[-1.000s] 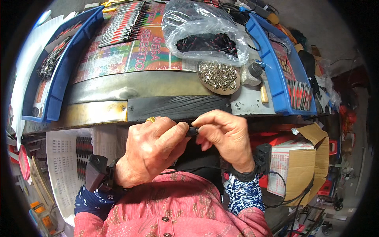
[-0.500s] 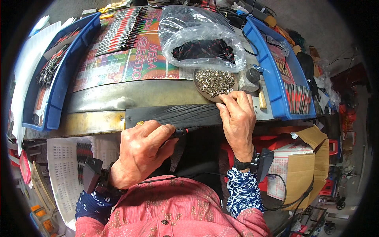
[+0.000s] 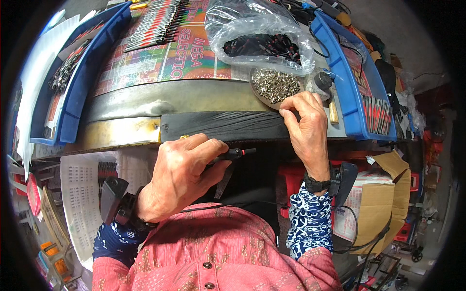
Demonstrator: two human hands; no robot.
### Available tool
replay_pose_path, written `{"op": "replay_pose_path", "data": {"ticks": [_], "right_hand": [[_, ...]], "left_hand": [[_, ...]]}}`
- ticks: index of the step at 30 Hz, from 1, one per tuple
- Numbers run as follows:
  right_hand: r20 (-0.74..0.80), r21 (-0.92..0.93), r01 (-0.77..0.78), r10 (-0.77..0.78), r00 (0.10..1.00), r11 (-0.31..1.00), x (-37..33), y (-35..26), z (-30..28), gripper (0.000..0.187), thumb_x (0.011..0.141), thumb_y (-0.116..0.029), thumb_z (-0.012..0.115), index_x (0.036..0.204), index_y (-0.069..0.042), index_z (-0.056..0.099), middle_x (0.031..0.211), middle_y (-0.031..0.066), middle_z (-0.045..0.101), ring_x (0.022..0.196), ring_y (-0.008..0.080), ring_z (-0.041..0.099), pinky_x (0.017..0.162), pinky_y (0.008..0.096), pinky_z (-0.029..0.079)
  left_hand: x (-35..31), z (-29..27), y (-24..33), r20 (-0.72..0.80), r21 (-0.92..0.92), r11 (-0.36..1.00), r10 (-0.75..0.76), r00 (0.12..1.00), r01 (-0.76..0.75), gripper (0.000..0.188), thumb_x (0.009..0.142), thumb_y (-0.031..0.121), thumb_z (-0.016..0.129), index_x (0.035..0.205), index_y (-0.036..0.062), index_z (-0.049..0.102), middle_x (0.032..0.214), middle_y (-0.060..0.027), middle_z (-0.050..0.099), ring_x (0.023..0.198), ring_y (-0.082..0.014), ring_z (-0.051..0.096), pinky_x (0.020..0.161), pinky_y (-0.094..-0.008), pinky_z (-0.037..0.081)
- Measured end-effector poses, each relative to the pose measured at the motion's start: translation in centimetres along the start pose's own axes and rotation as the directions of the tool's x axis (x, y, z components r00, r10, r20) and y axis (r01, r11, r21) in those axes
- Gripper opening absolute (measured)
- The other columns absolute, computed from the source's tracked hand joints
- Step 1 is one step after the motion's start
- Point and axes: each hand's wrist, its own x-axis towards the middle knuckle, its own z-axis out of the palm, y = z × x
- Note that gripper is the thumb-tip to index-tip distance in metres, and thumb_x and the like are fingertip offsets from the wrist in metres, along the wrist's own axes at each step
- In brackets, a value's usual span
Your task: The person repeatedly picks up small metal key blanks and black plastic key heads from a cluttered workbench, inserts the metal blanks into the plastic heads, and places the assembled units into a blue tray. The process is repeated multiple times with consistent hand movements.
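Note:
My left hand (image 3: 187, 167) is closed around a black pen barrel (image 3: 233, 154) with a red ring and a thin dark end pointing right. It is held in the air just off the bench's front edge. My right hand (image 3: 309, 131) has thumb and forefinger pinched together beside the near rim of a round dish (image 3: 262, 99). Small metal pen tips (image 3: 277, 84) are heaped in that dish. Whatever lies between the right fingertips is too small to make out. Behind the dish, an open clear plastic bag (image 3: 233, 29) holds many black barrels (image 3: 262, 47) with red rings.
Blue trays with pens flank the bench, one at left (image 3: 73, 109) and one at right (image 3: 357, 114). Assembled pens (image 3: 158, 24) lie in a row at the back. A black-capped jar (image 3: 321, 82) stands right of the dish. Below are a white basket (image 3: 80, 194) and a cardboard box (image 3: 376, 208).
The whole view has shifted, so the bench sits higher in it. The barrel in my left hand is now farther off the bench edge, with more of its end showing. My right hand stays pinched near the dish.

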Motion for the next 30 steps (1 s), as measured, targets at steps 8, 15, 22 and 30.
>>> {"op": "replay_pose_path", "data": {"ticks": [8,15,22,30], "right_hand": [[0.052,0.516,-0.191,0.192,0.980,0.835,-2.8,-5.1,-0.9,0.007,0.080,0.001,0.067,0.084,-0.002,0.061,0.079,0.0077,0.060,0.072,0.0212,0.059,0.064,0.0304,0.047],[0.003,0.634,-0.011,0.012,1.000,0.773,-3.8,-7.3,-0.1,0.012,0.078,0.002,0.068,0.086,-0.002,0.060,0.088,0.0070,0.063,0.085,0.0216,0.057,0.076,0.0323,0.047],[-0.001,0.660,-0.025,0.034,0.999,0.751,-4.4,-7.8,0.4,0.013,0.078,0.002,0.068,0.087,-0.003,0.060,0.088,0.0062,0.064,0.087,0.0227,0.058,0.079,0.0331,0.047],[-0.021,0.596,0.015,-0.004,1.000,0.803,-4.4,-8.1,0.2,0.015,0.076,0.003,0.069,0.086,-0.003,0.060,0.089,0.0070,0.064,0.086,0.0245,0.059,0.079,0.0349,0.047]], "left_hand": [[-0.2,-0.8,0.7,0.067,-0.128,0.985,-0.107,0.992,0.115,0.020,0.075,0.010,0.074,0.089,0.0011,0.062,0.070,-0.0141,0.058,0.061,-0.0331,0.060,0.053,-0.0395,0.047],[-0.4,-1.0,1.4,0.060,-0.181,0.977,-0.108,0.992,0.118,0.019,0.075,0.008,0.073,0.089,-0.0001,0.062,0.069,-0.0148,0.058,0.060,-0.0315,0.061,0.053,-0.0378,0.048],[-0.6,-1.0,1.7,0.009,-0.180,0.979,-0.093,0.996,0.093,0.017,0.075,0.005,0.074,0.089,0.0015,0.065,0.066,-0.0081,0.055,0.054,-0.0171,0.052,0.049,-0.0301,0.040],[-0.8,-1.0,1.7,0.020,-0.099,0.994,-0.044,0.999,0.046,0.020,0.074,0.010,0.074,0.089,0.0033,0.062,0.071,-0.0124,0.058,0.062,-0.0329,0.060,0.055,-0.0409,0.048]]}}
